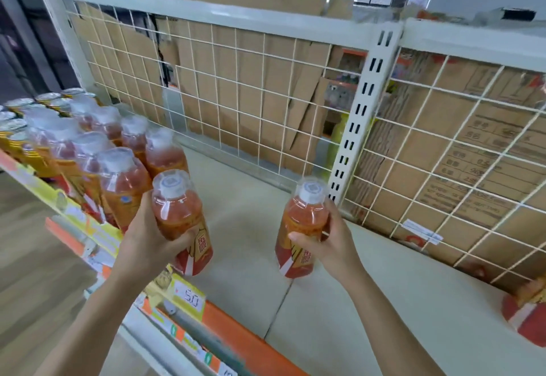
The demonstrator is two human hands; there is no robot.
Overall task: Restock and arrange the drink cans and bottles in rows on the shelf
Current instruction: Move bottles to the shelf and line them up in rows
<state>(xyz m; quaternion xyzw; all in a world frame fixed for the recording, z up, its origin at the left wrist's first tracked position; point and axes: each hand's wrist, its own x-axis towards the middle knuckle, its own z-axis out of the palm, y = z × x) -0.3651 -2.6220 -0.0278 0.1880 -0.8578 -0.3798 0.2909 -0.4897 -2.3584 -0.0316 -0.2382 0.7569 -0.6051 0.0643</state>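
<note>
Shelf (251, 227): pale deck, wire grid (236, 94) behind.
Rows (118, 174): orange bottles packed left, cans (17, 127) beyond.
Left hand (147, 242): wrapped round left bottle (180, 219), just beside front row.
Right hand (331, 242): clamped on right bottle (304, 222), upright mid-shelf, well apart.

The pale shelf (251, 242) bears rows of orange bottles (124, 180) and gold cans (17, 130) at left, another bottle (526, 316) far right.
</note>
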